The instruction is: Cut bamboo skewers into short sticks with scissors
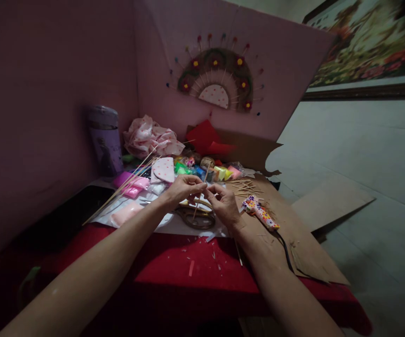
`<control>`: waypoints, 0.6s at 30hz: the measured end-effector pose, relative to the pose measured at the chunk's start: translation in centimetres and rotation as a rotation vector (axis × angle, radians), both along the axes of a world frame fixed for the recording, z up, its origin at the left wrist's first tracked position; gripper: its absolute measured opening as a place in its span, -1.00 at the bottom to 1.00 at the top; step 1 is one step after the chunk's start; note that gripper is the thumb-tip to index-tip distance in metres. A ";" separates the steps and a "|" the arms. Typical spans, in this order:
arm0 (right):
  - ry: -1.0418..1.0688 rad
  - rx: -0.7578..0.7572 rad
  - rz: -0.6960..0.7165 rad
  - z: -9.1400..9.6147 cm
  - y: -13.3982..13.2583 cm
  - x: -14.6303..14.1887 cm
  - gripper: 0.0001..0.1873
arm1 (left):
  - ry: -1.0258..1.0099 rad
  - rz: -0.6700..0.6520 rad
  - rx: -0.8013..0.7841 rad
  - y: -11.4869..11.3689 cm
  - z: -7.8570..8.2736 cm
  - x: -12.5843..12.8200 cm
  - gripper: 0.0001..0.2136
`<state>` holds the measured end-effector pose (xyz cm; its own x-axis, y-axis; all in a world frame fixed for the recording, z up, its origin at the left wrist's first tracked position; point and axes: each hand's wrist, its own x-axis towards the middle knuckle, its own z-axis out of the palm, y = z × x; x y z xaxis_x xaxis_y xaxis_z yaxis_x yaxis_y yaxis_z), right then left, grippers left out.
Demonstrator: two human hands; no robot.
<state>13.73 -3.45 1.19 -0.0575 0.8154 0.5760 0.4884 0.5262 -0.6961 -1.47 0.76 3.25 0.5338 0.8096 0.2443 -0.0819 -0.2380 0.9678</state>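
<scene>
Over the scissors, my left hand (185, 189) and my right hand (223, 203) meet fingertip to fingertip, both closed in a pinch. A thin wooden stick (197, 207) slants through their fingers, its upper end above the hands and its lower end below. Whatever else sits between the fingertips is too small to tell. Beneath lies a pair of scissors (198, 223) with dark gold handles, on a white sheet (165, 224). Short cut wooden sticks (243, 187) lie in a loose heap to the right of my hands.
Bagged coloured clay (132, 185), long skewers (118, 189) and a purple tumbler (104, 140) stand or lie left. A patterned glue gun (262, 213) rests on cardboard (293, 234) at right. Behind, a pink board (276, 70) carries a half-round stick decoration (214, 77). Scraps dot the red cloth (174, 262).
</scene>
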 end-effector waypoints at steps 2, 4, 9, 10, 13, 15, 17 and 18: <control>-0.007 -0.010 0.000 0.0 0.0 0.0 -0.70 | 0.007 0.001 -0.002 0.1 -0.1 0.0 -0.66; -0.017 -0.011 -0.002 -0.1 0.1 0.1 -0.69 | 0.012 0.002 -0.005 0.1 -0.1 0.0 -0.66; -0.065 0.008 -0.015 -0.2 0.0 0.1 -0.70 | 0.026 0.018 -0.005 0.0 0.0 0.0 -0.66; -0.077 0.010 -0.018 -0.1 0.0 0.1 -0.70 | 0.030 0.021 -0.007 0.0 0.0 0.0 -0.66; -0.104 0.023 -0.026 -0.1 -0.1 0.0 -0.71 | 0.036 0.028 -0.011 0.1 0.0 0.1 -0.67; -0.119 0.032 -0.027 0.0 -0.2 0.0 -0.72 | 0.038 0.033 -0.015 0.1 0.0 0.1 -0.67; -0.134 0.041 -0.030 0.0 -0.2 0.0 -0.73 | 0.040 0.037 -0.017 0.1 -0.1 0.1 -0.67; -0.140 0.045 -0.031 0.0 -0.2 0.0 -0.74 | 0.039 0.037 -0.016 0.1 -0.1 0.1 -0.67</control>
